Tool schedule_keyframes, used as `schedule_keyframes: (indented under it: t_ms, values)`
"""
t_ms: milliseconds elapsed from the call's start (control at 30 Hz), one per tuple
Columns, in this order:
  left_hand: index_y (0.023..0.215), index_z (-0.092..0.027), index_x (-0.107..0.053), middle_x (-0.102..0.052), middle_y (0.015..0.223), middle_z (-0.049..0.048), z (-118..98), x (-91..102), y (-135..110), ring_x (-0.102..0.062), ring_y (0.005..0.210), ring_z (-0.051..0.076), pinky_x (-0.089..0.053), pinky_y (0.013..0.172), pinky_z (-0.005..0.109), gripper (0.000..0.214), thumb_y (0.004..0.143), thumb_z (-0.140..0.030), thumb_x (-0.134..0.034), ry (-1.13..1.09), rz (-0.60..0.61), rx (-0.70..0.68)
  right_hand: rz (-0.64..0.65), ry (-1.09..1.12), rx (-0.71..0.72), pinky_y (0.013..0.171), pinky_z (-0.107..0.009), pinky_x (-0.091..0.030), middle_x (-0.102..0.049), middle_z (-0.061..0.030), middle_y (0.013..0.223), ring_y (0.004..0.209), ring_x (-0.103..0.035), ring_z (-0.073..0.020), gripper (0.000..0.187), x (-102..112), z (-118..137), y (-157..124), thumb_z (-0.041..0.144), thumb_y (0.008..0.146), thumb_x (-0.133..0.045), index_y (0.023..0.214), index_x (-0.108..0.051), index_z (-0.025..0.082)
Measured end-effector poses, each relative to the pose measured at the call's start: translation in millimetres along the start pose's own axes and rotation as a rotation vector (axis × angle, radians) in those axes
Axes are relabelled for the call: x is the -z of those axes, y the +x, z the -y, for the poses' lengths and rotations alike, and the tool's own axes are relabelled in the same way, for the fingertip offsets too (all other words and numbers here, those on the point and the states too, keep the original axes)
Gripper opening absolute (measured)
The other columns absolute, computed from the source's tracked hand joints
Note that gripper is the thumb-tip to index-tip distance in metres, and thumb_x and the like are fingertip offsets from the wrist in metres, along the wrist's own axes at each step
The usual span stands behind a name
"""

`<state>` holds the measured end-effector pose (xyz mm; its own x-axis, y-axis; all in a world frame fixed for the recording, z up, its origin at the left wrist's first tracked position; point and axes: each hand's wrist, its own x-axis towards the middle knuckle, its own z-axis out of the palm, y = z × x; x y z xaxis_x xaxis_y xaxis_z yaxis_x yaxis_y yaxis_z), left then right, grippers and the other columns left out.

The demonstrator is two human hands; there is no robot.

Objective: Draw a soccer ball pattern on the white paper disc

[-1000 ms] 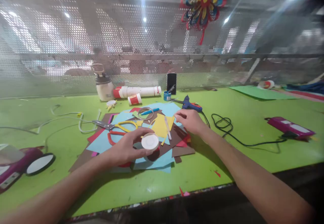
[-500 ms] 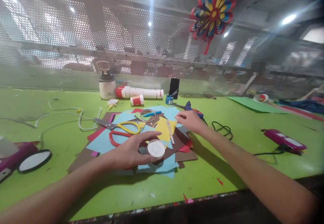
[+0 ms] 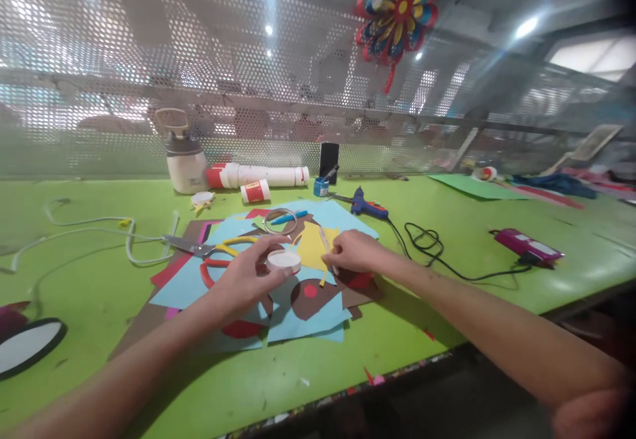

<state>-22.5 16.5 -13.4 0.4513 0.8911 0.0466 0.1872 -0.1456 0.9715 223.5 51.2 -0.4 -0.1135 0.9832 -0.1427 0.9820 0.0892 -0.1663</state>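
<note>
From my remote seat I have the white round piece [image 3: 283,261] in the left hand [image 3: 248,272], above the near part of the paper pile. The thumb and fingers curve around its rim and press from opposite sides, a hold that I judge keeps the flat white face uncovered.

My right hand [image 3: 354,251] is low over the yellow paper [image 3: 309,243], with its fingertips bunched at the near end of the white pen [image 3: 324,239]. I cannot tell whether they pinch the pen or only touch it.

Just left of the pile's middle, the scissors [image 3: 187,246] lie partly behind my left hand, blades pointing left. The brown paper piece with a red dot [image 3: 311,291] lies to the near right of the round piece, over light blue sheets. The silvery ring [image 3: 267,228] and blue marker [image 3: 297,214] sit at the far side, probably to leave the near papers free.

Far right, the glue gun [image 3: 368,206] rests beside the pile; its black cord runs right to the purple power strip [image 3: 527,245], likely placed there to keep the cord off the paper.
</note>
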Motion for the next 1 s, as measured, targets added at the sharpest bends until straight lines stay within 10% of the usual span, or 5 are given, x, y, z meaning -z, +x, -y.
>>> schedule_keyframes:
  t_ms: [433, 700, 1000]
  values:
    - [0.132, -0.023, -0.045, -0.063, 0.123, 0.0122, -8, -2.2, -1, -0.068, 0.089, 0.026, -0.056, 0.047, 0.027, 0.065, 0.08, -0.051, -0.071, -0.025, -0.05, -0.003, 0.005, 0.12, -0.006, 0.082, -0.04, -0.058, -0.066, -0.0065, 0.117, 0.098, -0.067, -0.0235, 0.031, 26, -18, 11, 0.035, 0.095, -0.062, 0.118, -0.064, 0.014]
    - [0.127, -0.027, -0.053, -0.055, 0.139, 0.0098, -6, -10.8, -12, -0.053, 0.129, 0.031, -0.043, 0.109, 0.048, 0.061, 0.072, -0.032, -0.077, 0.178, 0.08, -0.094, -0.119, 0.103, 0.015, 0.084, -0.039, -0.057, -0.066, -0.0076, 0.119, 0.099, -0.066, -0.0216, 0.027, 1, 4, 29, 0.035, 0.097, -0.06, 0.117, -0.065, 0.017]
    - [0.119, -0.027, -0.059, -0.057, 0.13, 0.0071, -4, -11.2, -10, -0.054, 0.123, 0.029, -0.044, 0.107, 0.045, 0.051, 0.07, -0.024, -0.073, 0.222, 0.19, -0.147, -0.239, 0.162, 0.145, 0.082, -0.039, -0.057, -0.069, -0.0065, 0.108, 0.093, -0.067, -0.0191, 0.026, -1, -4, 13, 0.037, 0.098, -0.058, 0.11, -0.065, 0.015]
